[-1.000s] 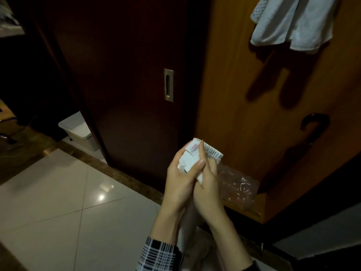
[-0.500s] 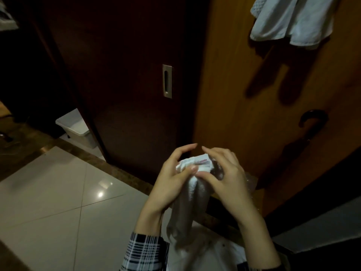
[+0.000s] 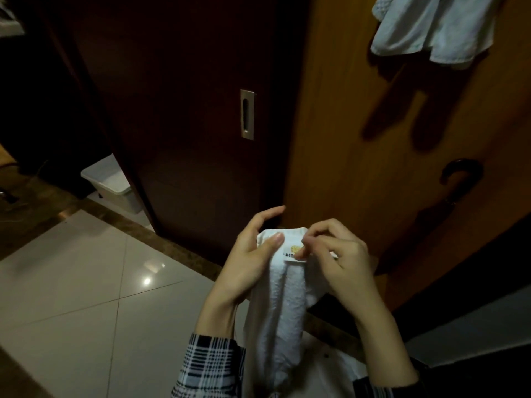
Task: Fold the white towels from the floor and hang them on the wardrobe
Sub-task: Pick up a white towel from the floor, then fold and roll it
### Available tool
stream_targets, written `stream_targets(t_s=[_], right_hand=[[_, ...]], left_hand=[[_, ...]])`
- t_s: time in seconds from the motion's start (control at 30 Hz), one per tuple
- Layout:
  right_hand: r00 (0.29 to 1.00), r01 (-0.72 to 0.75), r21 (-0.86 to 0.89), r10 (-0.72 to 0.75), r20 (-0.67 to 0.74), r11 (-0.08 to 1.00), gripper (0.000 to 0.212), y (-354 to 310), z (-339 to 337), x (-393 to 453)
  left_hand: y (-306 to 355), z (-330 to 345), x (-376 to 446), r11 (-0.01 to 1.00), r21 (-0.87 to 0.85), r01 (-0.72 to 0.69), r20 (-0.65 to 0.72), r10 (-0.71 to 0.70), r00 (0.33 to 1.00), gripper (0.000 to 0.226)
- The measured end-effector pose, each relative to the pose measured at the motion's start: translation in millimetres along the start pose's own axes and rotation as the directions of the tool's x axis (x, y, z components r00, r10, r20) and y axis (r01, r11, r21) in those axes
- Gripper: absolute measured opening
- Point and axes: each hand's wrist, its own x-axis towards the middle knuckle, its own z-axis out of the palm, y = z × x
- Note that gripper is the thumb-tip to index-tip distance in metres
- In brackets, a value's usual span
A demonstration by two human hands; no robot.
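Nearest the camera, a plaid sleeve (image 3: pixel 211 366) is covering the left forearm at the bottom edge of the view. From between the two forearms a white towel (image 3: pixel 277 311) is hanging downward in a long, narrow bundle, gathered into vertical folds, its lower end running out of sight at the bottom of the frame. Both hands are holding its upper end in front of the body. The left hand (image 3: pixel 248 262) is gripping the top left of the bundle, its thumb pressing flat across the front of the cloth while the fingers are curling round behind. The right hand (image 3: pixel 336 259) is pinching at a small label (image 3: pixel 293 252) on the towel's top edge, with its fingers bent over the cloth.

Below and to the left, the glossy white tiled floor (image 3: pixel 86 297) is reflecting a spot of light, and a brown stone strip is running along its far edge. Farther back, a white plastic bin (image 3: pixel 110 182) is sitting on the floor beside the dark wardrobe door (image 3: pixel 186 110), which is carrying a recessed metal handle (image 3: pixel 247 114). To the right, a lighter wooden door (image 3: pixel 359 139) is standing with a dark curved handle (image 3: pixel 459 173). At the top right, farthest up, another white towel (image 3: pixel 431 27) is hanging against that door and casting a shadow down the wood.
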Motion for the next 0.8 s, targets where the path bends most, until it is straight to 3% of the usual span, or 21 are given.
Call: stream_targets(t_s=[0.07, 0.2, 0.37, 0.47, 0.63, 0.8], right_hand=[[0.992, -0.123, -0.017, 0.122, -0.029, 0.992, 0.017, -2, 1, 1], [0.946, -0.320, -0.075, 0.323, 0.031, 0.945, 0.037, -11, 0, 4], [0.931, -0.308, -0.150, 0.330, 0.157, 0.940, 0.016, -22, 1, 2], [0.948, -0.259, -0.131, 0.278, 0.155, 0.957, 0.004, -25, 2, -1], [0.970, -0.208, -0.017, 0.208, 0.127, 0.978, 0.010, -26, 1, -1], [0.967, -0.198, 0.023, 0.192, 0.167, 0.980, 0.014, -24, 2, 1]], left_hand=[[-1, -1, 0, 0.998, 0.058, -0.022, 0.034, 0.020, 0.999, 0.040], [3, 2, -1, 0.974, 0.211, -0.087, 0.084, 0.071, 0.994, 0.042], [2, 7, -1, 0.962, 0.252, -0.109, 0.096, 0.087, 0.992, 0.042], [4, 6, -3, 0.973, 0.206, -0.101, 0.132, 0.074, 0.988, 0.038], [4, 8, -9, 0.999, -0.038, 0.019, 0.205, -0.010, 0.979, 0.040], [1, 7, -6, 0.946, -0.269, 0.183, 0.211, -0.128, 0.969, 0.060]])
